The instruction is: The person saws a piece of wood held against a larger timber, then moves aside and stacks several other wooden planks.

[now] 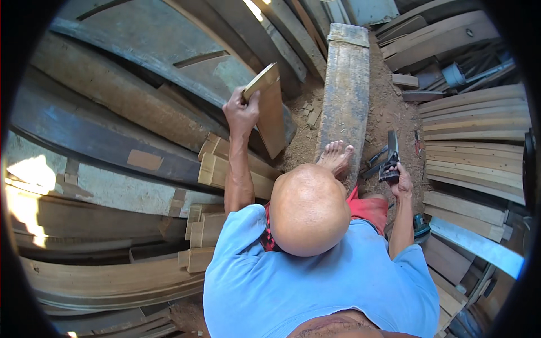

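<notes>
Dozens of long weathered timbers (112, 96) lie banked along the left of the yard. Paler sawn boards (473, 124) are stacked at its right edge. Between them a thick grey plank (345, 96) lies on the ground, pointing away from the person. One bare foot (336, 156) rests on its near end.

Smaller is the flat brown board (273, 121), held up on edge over the timbers, left of the plank. The left hand (241, 112) has its fingers wrapped tight round the board's near upper corner. Short pale offcut blocks (220, 163) are piled below that arm. The right hand (401, 181) hangs low by the plank's right edge, fingers closed round a dark metal square-like tool (387, 160). A teal power tool (420, 225) lies just behind it on the ground.

Risks, as I judge them: the board is held by one corner only, so it could twist out of the grip and drop onto the blocks or the bare foot. The metal tool's edges sit near the toes. Loose offcuts underfoot invite a stumble.

Underneath is bare reddish earth (389, 107) strewn with sawdust and chips. It is an open, sunlit wood store rather than a room, and bright light falls at the far left.
</notes>
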Tool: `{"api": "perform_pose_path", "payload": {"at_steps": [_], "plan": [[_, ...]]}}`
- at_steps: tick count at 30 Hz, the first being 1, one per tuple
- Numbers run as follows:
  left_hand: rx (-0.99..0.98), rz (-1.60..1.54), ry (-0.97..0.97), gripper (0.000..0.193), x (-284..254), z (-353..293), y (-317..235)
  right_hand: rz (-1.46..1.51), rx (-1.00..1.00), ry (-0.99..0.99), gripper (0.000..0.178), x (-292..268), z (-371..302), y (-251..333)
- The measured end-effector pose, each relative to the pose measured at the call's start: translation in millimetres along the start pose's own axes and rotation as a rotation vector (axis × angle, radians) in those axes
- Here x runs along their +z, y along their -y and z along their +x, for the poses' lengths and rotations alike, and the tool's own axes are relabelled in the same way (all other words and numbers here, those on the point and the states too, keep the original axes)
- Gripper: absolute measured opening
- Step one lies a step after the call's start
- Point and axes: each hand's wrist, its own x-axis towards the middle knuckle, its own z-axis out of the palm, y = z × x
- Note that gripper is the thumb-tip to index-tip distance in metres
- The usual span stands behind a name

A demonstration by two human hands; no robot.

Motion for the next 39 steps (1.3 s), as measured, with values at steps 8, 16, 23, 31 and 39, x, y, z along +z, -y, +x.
{"api": "perform_pose_path", "payload": {"at_steps": [8, 16, 23, 31, 39], "plan": [[0.958, -0.238, 0.233, 0.022, 121.9, -10.2, -178.4, 0.232, -0.318, 0.485, 0.039, 131.1, -81.1, 60.4], [1.381, -0.311, 0.72, 0.024, 242.5, -127.6, -142.7, 0.289, -0.389, 0.353, 0.052, 105.0, -113.7, 52.5], [1.412, -0.379, 1.18, 0.021, 283.8, -207.6, -62.8, -0.001, -0.185, -0.107, 0.02, 14.2, -58.4, -8.9], [0.954, -0.081, 1.183, 0.06, 269.8, -184.0, -23.0, 0.105, -0.071, -0.269, 0.026, 25.1, -24.2, -38.7], [0.73, 0.442, 0.796, 0.051, 214.9, -94.0, 65.1, -0.028, -0.212, -0.254, 0.02, 1.4, 0.9, -50.8]]}}
